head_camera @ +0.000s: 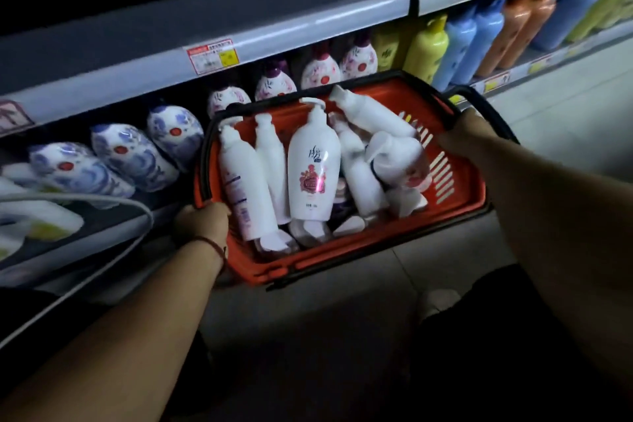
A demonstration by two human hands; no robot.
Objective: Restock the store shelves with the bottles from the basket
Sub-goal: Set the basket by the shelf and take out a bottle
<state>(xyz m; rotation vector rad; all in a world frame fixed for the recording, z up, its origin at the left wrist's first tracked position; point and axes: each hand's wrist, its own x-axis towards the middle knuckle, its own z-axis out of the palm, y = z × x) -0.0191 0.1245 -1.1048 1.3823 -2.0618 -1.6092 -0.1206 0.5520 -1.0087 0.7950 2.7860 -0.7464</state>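
Bottles (313, 164) in red basket (471, 181)

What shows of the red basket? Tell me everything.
The red basket looks like slotted plastic, with a black rim and handles. It is held tilted before the shelf. The left hand grips its near-left rim, the right hand its far-right rim. Inside lie piled white pump bottles.

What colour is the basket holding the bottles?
Red-orange basket with black rim and handles, seen in the head view.
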